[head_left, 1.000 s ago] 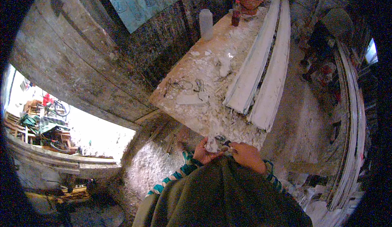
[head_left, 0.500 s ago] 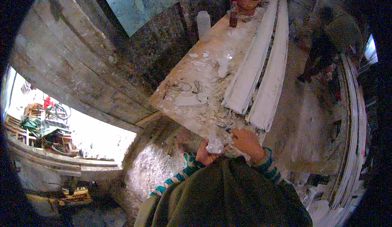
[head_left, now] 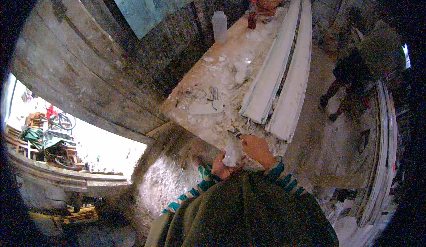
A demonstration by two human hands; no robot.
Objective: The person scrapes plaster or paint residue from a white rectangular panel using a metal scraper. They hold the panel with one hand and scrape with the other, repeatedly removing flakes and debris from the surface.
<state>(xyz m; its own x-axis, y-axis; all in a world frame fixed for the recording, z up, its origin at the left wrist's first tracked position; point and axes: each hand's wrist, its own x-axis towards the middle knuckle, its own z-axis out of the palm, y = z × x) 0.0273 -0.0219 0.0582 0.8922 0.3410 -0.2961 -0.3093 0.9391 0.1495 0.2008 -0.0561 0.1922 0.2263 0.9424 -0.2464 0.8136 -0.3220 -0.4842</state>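
Just off the near edge of a dusty table [head_left: 188, 80], my left hand [head_left: 219, 165] is closed around a pale, translucent plastic-looking piece [head_left: 231, 157]; its exact kind is not clear. My right hand [head_left: 259, 150], at the table's near end, is closed on a small dark tool [head_left: 234, 134] with a thin tip pointing left over white crumbs. That tool's kind is too small to make out. Two long white plaster-like strips [head_left: 265, 98] lie side by side beyond my right hand. Left of them are a flat white piece [head_left: 206, 108] and some thin dark wire [head_left: 195, 92].
A white plastic jug [head_left: 219, 27], a bottle of dark red liquid [head_left: 252, 17] and an orange-brown basin [head_left: 266, 3] stand at the table's far end. On the right, another person [head_left: 381, 54] bends near long white strips [head_left: 384, 158]. At left is a bright opening [head_left: 108, 151].
My right hand has shifted left with the dark tool, whose tip now sits farther over the crumbs. The left hand stays almost in place. The other person has come into clearer view on the right.
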